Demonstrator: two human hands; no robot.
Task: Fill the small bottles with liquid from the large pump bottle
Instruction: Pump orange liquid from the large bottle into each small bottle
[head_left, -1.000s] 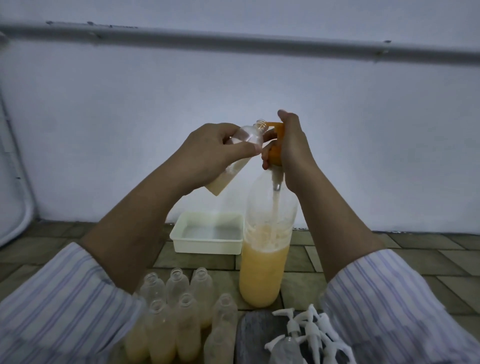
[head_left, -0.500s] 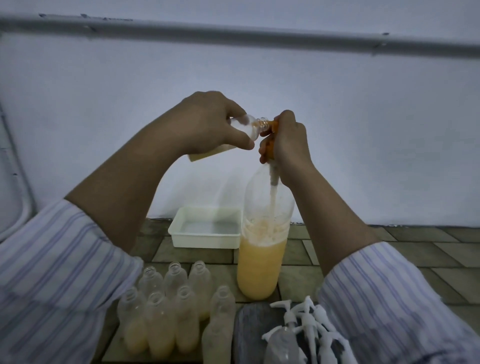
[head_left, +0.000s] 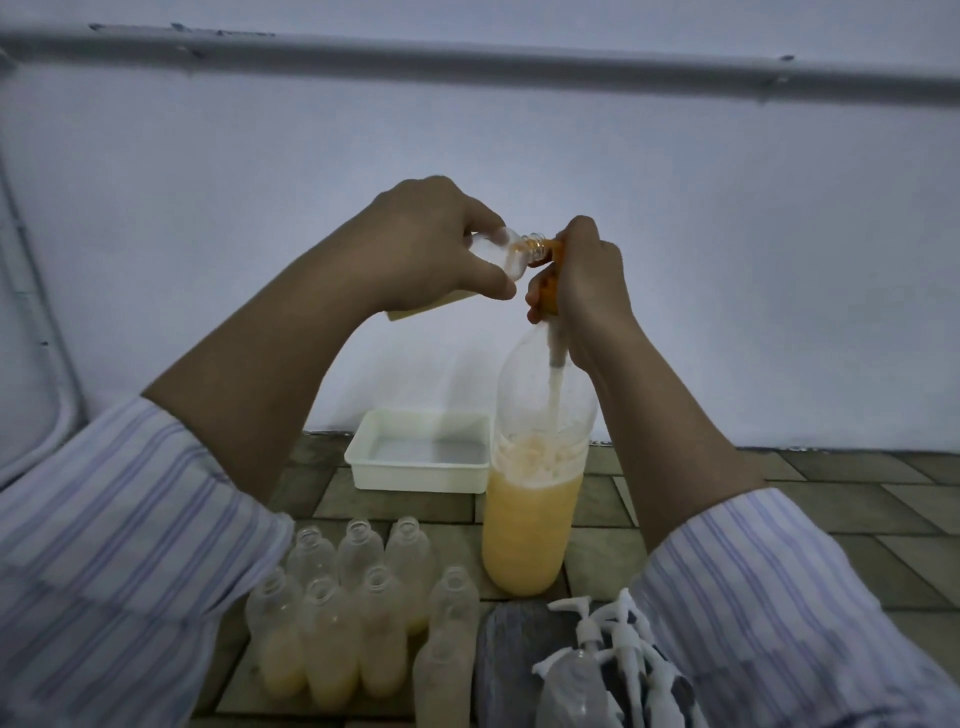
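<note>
The large clear pump bottle (head_left: 530, 519) stands on the tiled floor, about half full of orange-yellow liquid with foam on top. My right hand (head_left: 587, 280) grips its orange pump head (head_left: 551, 260). My left hand (head_left: 431, 244) holds a small clear bottle (head_left: 506, 252) nearly horizontal, its open neck at the pump spout. Yellow liquid shows at the small bottle's base, below my palm.
Several small open bottles (head_left: 332, 623), some partly filled with yellow liquid, stand in a cluster at the lower left. A white rectangular tray (head_left: 415, 475) sits by the wall. White pump tops (head_left: 618, 634) and a clear bottle lie at the lower right.
My left hand has lifted the small bottle's base, tilting it from slanted to almost level. My right hand has stayed on the pump head and moved slightly lower.
</note>
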